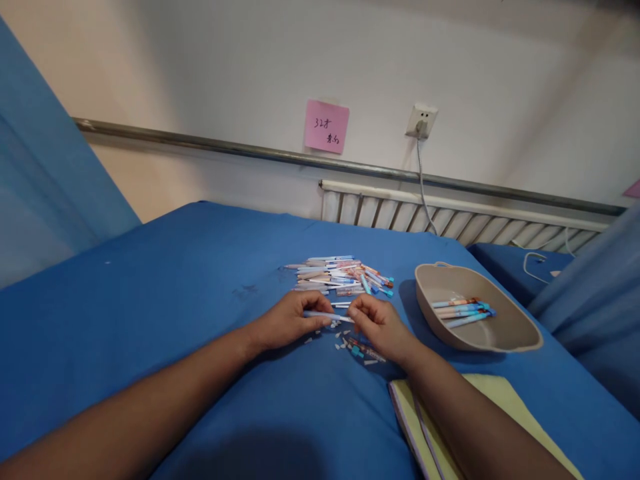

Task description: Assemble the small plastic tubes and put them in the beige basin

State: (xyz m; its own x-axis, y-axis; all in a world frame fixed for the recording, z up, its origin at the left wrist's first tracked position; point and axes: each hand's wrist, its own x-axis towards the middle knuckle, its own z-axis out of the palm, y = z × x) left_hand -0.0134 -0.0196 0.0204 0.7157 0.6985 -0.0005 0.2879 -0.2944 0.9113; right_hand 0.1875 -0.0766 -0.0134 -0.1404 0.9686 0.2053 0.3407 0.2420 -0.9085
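Between my two hands a slim pale pen (323,315) lies level above the blue cloth. My left hand (290,321) pinches its light-blue barrel between thumb and fingers. At the other end, the thumb and fingers of my right hand (381,327) close on a thin white part of the pen; whether this is a refill or a tip I cannot tell. Small white cone-shaped pieces (338,347) are scattered beneath the hands. Turquoise and brown pen parts (357,351) lie by my right hand, partly hidden by it. Just beyond is a pile of pen barrels and parts (327,272).
A beige basin (520,333) holding several pens stands at the right. A yellow-green folded cloth or pad (493,387) lies under my right forearm. Behind the blue-covered surface (150,287) are a radiator (380,210), a metal rail (250,152) and a plugged-in cable (420,173).
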